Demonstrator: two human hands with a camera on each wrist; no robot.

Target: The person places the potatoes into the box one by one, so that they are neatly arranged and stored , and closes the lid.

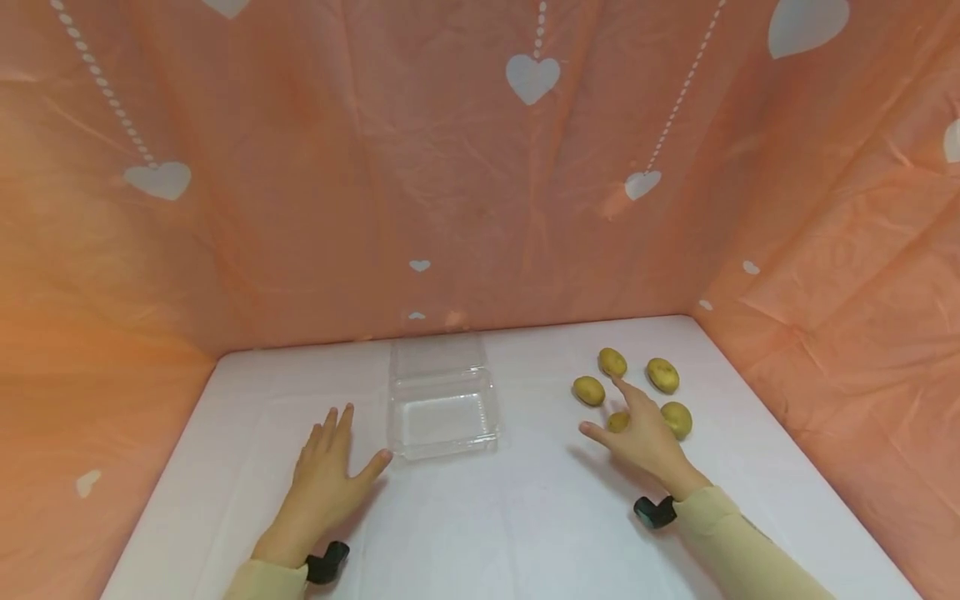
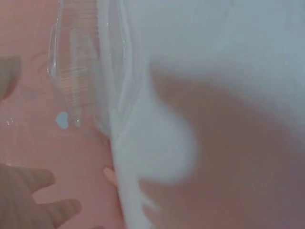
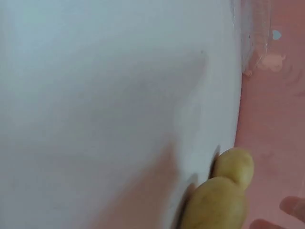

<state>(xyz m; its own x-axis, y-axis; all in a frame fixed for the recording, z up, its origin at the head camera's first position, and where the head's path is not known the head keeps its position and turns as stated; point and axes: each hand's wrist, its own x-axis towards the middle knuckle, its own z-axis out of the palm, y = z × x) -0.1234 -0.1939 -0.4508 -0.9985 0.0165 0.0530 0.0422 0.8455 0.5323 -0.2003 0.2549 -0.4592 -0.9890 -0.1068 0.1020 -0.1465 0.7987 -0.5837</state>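
Observation:
Several small yellow potatoes lie on the right of the white table, among them one at the far left of the group (image 1: pixel 588 391), a farther one (image 1: pixel 663 375) and one at the right (image 1: pixel 677 419). My right hand (image 1: pixel 648 437) hovers over this group with thumb and forefinger spread, holding nothing. It partly hides a potato (image 1: pixel 618 422) between thumb and forefinger. Two potatoes (image 3: pixel 214 207) show large in the right wrist view, near the fingertips (image 3: pixel 291 208). With fingers extended, my empty left hand (image 1: pixel 326 479) is left of a clear plastic clamshell box (image 1: pixel 442 454), its thumb tip near the box's front corner.
The box's lid (image 1: pixel 438 354) is folded back toward the rear edge of the table (image 1: pixel 487 533). Orange cloth (image 1: pixel 480 208) with white hearts hangs behind the table and along both sides. Each wrist wears a small black camera (image 1: pixel 655 512).

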